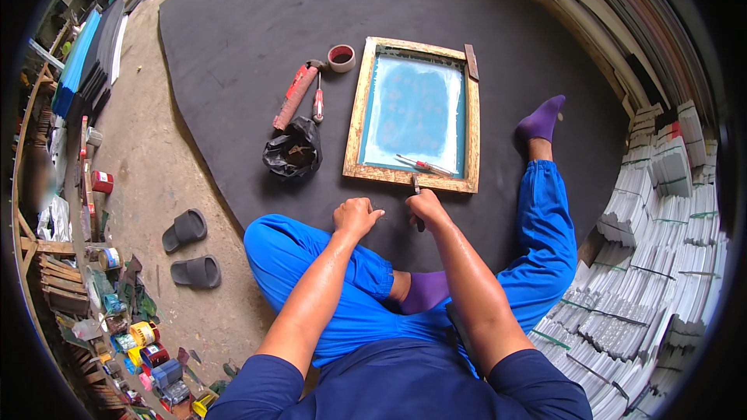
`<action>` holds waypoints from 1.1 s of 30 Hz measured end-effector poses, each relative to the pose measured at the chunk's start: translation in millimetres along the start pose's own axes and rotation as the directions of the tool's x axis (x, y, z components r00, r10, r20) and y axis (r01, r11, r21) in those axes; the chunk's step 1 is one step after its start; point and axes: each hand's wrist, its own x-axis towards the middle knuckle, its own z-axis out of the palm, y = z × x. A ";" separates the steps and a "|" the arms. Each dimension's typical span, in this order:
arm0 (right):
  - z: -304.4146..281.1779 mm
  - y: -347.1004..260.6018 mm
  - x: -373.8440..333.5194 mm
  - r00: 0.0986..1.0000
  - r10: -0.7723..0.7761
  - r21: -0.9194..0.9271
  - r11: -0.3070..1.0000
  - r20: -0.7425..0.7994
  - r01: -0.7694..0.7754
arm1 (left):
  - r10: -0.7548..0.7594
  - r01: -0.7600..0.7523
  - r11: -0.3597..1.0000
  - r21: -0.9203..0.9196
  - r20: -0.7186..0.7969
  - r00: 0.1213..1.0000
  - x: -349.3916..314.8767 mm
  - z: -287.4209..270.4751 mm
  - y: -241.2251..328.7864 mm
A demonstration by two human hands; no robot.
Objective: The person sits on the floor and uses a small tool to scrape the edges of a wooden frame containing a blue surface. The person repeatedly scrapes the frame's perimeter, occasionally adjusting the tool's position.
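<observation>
Navy shirt (405, 381) closest to lens; hands apart ahead of it. Right hand (425, 208) clamped on a dark-handled tool (415, 182), metal head at the near bar (377, 173) of the frame (359, 109); can't tell if it bites. Left hand (358, 218) curled by the frame's near-left corner, contents hidden. Frame lies mid-mat, well in from the left edge of the mat (257, 31). I'd plant the left hand on that corner against skidding, work the head on wood only, short controlled moves, clear of the mesh (412, 109). Red-handled tool (424, 165) lying along the near bar: lift it off first, could gouge the mesh.
</observation>
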 end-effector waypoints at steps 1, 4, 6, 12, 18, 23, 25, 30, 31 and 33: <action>3.6 1.4 2.8 0.999 0.015 -0.023 1.000 -0.028 -0.016 | 0.002 -0.002 1.000 -0.004 0.000 1.000 1.5 0.6 0.9; 20.4 -13.2 -18.2 0.985 -0.019 -0.127 0.992 -0.173 -0.003 | -0.018 0.018 1.000 -0.008 -0.008 1.000 0.9 4.0 -5.6; 25.1 8.4 -0.1 0.945 -0.098 -0.208 0.978 -0.313 0.033 | 0.001 -0.001 1.000 -0.012 -0.008 1.000 4.0 3.8 1.8; 34.1 29.8 9.1 0.874 -0.262 -0.325 0.937 -0.408 0.129 | 0.003 -0.005 0.999 -0.040 -0.032 0.999 6.9 6.1 4.6; 24.4 26.9 3.2 0.988 -0.096 0.273 0.954 -0.123 0.127 | -0.029 0.018 0.991 -0.130 -0.086 0.996 8.8 14.4 -5.9; 9.4 45.8 -6.9 0.962 -0.223 0.665 0.745 0.160 0.063 | -0.070 0.086 0.952 -0.294 0.066 0.995 5.5 2.8 -6.1; 16.4 49.5 -13.6 0.933 -0.286 0.587 0.802 0.218 0.108 | 0.073 -0.105 0.936 -0.336 -0.108 0.991 3.5 11.3 -16.6; 39.5 48.9 -39.8 0.901 -0.232 0.295 0.947 0.367 0.124 | 0.304 -0.364 0.913 -0.182 -0.288 0.908 -7.5 2.2 -6.3; 44.3 49.6 -40.7 0.895 -0.235 0.264 0.955 0.380 0.138 | 0.330 -0.372 0.920 -0.126 -0.264 0.906 -6.4 4.2 -9.4; 47.9 46.0 -44.3 0.892 -0.218 0.257 0.959 0.396 0.121 | 0.327 -0.347 0.936 -0.058 -0.215 0.920 -6.7 5.6 -14.1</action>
